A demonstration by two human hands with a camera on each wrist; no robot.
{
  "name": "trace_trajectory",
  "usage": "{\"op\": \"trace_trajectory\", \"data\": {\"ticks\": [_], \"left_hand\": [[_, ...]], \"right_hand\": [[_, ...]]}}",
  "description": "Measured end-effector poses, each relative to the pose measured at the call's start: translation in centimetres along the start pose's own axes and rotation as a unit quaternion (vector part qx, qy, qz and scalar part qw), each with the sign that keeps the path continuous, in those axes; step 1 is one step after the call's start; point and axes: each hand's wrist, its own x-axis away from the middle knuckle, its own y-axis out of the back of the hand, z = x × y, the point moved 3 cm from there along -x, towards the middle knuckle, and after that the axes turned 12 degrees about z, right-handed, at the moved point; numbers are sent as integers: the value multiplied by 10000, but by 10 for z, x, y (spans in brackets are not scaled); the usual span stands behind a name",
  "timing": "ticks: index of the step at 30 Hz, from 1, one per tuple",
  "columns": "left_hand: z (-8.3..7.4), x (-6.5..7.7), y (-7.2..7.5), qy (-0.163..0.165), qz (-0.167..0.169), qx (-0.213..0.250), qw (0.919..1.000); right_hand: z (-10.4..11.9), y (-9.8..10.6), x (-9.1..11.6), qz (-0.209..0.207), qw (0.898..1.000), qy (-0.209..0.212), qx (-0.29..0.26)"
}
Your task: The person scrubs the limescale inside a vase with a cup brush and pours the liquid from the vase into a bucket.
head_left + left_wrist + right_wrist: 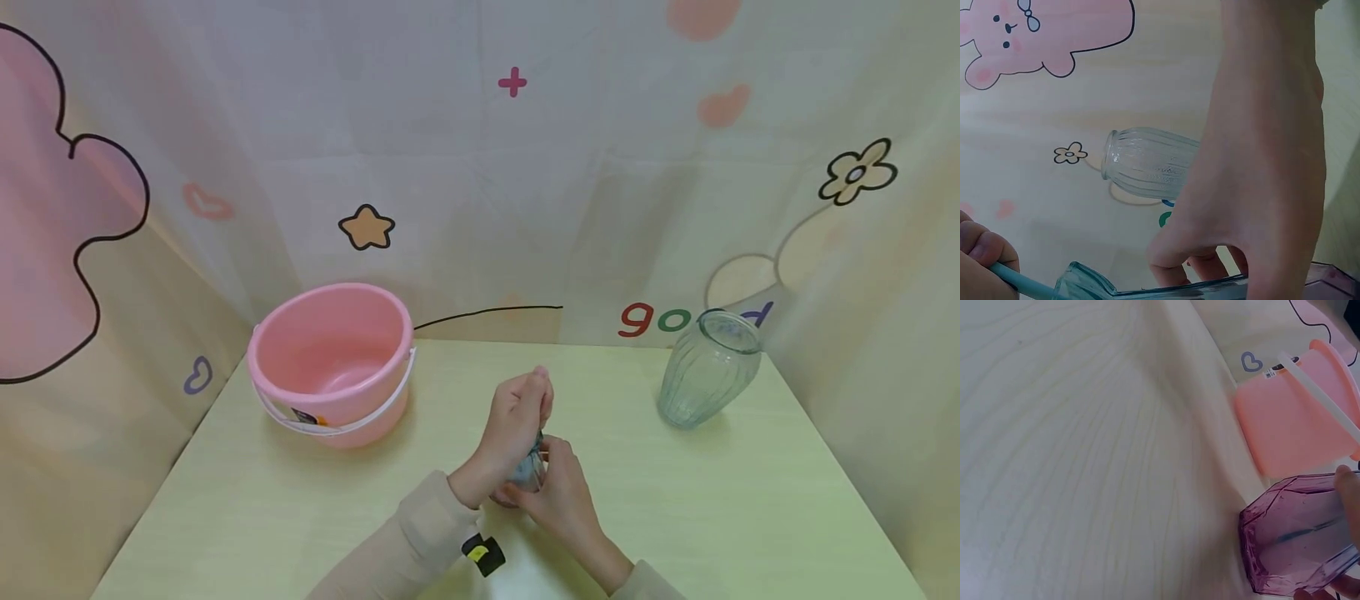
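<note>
My right hand (566, 492) grips a faceted glass vase (1297, 544) from the side, its fingers and thumb round the body. The vase is purple at the base and teal at the neck (1082, 284). Above its mouth, my left hand (517, 417) holds a thin teal handle (1022, 281) that runs down into the neck. A dark, narrow streak (1304, 532) shows through the purple glass; what the handle's lower end looks like I cannot tell. In the head view the two hands cover much of the vase.
A pink bucket (375, 400) with a white handle stands at the back left of the pale table (247, 533). At the back right is a clear ribbed glass vase (705, 375). A printed curtain (465, 183) closes off the back and sides.
</note>
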Motion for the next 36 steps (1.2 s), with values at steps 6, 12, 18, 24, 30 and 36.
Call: {"op": "trace_trajectory", "data": {"ticks": [6,12,18,24,30,36], "left_hand": [[4,-1,2,-74,-45,-118,9999],[4,-3,2,-167,-90,-160,9997],[10,-5,2,-98,-54,-130,9999],[28,-9,3,-84,-165,-30,9998],[20,-11,4,-418,-311,-272,9983],[9,-14,6,-465,-346,-371,9976]], "right_hand": [[-1,0,-2,42,9995,319,49],[-4,4,-1,395,9969,681,-40],[-7,8,-2,673,9941,763,-384],[-9,8,-3,908,9917,477,-778],[-9,6,-3,973,9911,254,-868],[-9,5,-4,842,9936,304,-684]]}}
